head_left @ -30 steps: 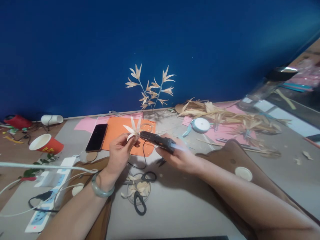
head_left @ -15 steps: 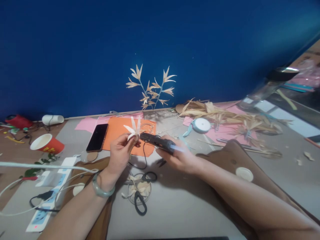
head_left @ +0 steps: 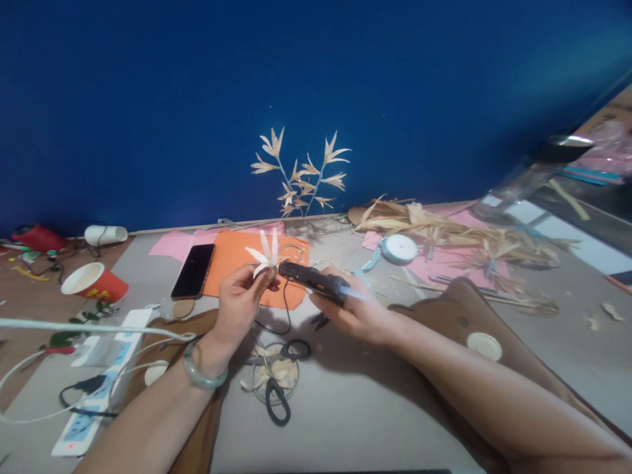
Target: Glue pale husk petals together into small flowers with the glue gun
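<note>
Left hand observed with thumb and fingers closed in a pinch on the base of a pale flower, held above the orange sheet. Right hand, right of that sheet, is wrapped around a black tool, its tip at the flower's base, contact not determinable. Relative to the sheet, a phone lies at its left edge, a ribbon spool to its right, and scissors on its near side.
</note>
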{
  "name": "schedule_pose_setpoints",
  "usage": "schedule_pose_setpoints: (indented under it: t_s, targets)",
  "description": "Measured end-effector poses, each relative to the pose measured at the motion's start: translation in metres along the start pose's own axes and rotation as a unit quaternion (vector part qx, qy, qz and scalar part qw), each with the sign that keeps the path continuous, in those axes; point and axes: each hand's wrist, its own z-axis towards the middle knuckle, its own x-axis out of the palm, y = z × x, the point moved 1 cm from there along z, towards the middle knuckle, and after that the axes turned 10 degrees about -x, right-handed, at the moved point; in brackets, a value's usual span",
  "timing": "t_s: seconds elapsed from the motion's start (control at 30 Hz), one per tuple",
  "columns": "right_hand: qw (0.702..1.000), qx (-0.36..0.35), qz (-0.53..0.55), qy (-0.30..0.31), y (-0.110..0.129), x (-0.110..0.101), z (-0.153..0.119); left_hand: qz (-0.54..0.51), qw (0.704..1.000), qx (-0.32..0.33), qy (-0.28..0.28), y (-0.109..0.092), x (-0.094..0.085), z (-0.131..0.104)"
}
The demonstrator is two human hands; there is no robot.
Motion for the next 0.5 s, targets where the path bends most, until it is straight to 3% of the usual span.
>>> schedule_pose_setpoints:
  t_s: [0.5]
  targets:
    - [1.000,0.005,-0.002,-0.010,-0.0005,0.0009,-0.0006,-0.012,1.000,0.000,-0.006,-0.0004,-0.0002,0.0005]
